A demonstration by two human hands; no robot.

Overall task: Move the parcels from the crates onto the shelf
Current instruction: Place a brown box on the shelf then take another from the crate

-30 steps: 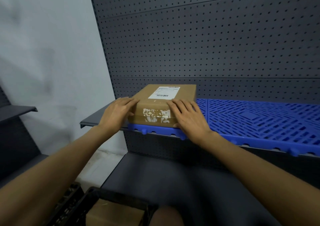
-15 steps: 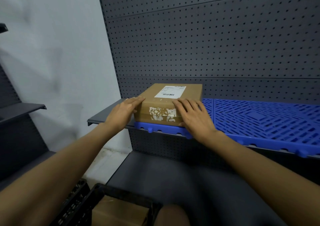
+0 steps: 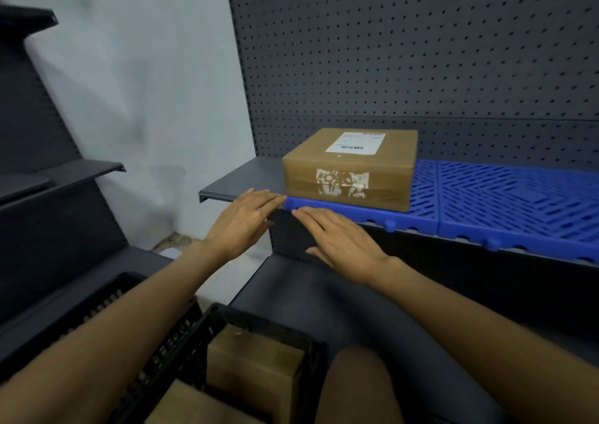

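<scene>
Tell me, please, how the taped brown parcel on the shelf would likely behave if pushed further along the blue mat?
The parcel looks stiff: its edges are crisp. Low and wide, it seems unlikely to tip. Its glossy tape might slide, though the slotted blue mat could catch an edge.

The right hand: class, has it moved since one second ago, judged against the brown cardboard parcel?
Yes. The right hand has come off the brown cardboard parcel, drawing back toward the person, below the blue plastic mat's front edge.

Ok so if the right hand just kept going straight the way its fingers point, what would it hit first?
Probably the blue mat: the right hand points up and left at its front left corner, just below the parcel. Depth is unclear, so the fingertips may already be touching the mat's edge.
</scene>
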